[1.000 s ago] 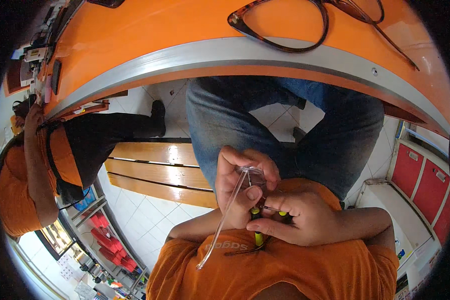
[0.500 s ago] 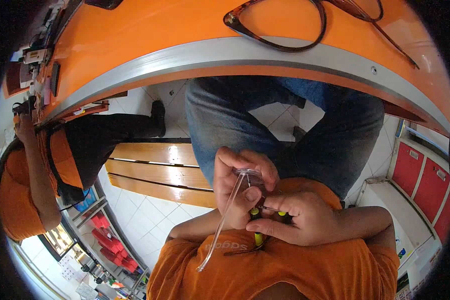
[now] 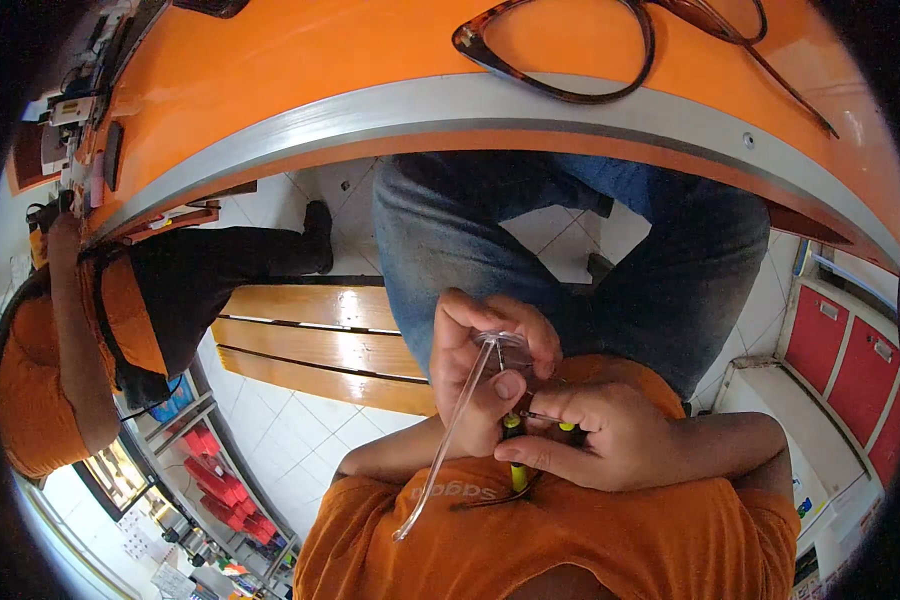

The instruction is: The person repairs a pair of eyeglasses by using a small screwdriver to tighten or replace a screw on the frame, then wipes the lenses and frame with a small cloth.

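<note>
In front of my chest, my left hand (image 3: 485, 375) is closed around a pair of clear eyeglasses, its thumb pressed on the frame. One long transparent temple (image 3: 445, 450) slants down toward my orange shirt; the rest is mostly covered by my fingers. Close against it, my right hand (image 3: 615, 435) pinches a hand tool with black and yellow-green handle parts (image 3: 517, 472). A thin metal piece shows between its fingers near the frame. Whether the yellow-green parts belong to one tool or two, I cannot tell.
Tortoiseshell eyeglasses (image 3: 570, 97) lie on the orange table (image 3: 320, 60), whose metal edge (image 3: 390, 110) curves ahead of my knees. A slatted wooden bench (image 3: 320, 335) is at left, with a co-worker in orange (image 3: 45, 380) beyond. Red cabinet doors (image 3: 820, 330) stand at right.
Both hands keep their grips, shifted very slightly right with the clear eyeglasses. The co-worker's arm at far left has moved a little.
</note>
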{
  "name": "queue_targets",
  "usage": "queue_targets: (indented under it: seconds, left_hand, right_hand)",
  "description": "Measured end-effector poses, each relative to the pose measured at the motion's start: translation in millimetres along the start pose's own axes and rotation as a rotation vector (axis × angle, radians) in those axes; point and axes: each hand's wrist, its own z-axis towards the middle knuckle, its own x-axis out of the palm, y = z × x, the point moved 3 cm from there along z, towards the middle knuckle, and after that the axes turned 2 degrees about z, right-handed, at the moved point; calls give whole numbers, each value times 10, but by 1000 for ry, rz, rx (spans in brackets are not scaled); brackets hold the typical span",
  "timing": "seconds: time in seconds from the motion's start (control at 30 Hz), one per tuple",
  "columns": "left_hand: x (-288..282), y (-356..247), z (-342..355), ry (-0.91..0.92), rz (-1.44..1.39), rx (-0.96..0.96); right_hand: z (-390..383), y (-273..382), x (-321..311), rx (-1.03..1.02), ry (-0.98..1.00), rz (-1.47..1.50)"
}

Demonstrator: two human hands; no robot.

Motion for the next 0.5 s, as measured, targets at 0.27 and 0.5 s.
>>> queue_targets:
  seconds: [0.27,0.5]
  left_hand:
    - [19,9,-15,-37,14,-25]
    - [-1,-2,-18,-19,10,-35]
  right_hand:
    - [5,-5,-10,-28,10,20]
    - [-18,-34,9,11,27,1]
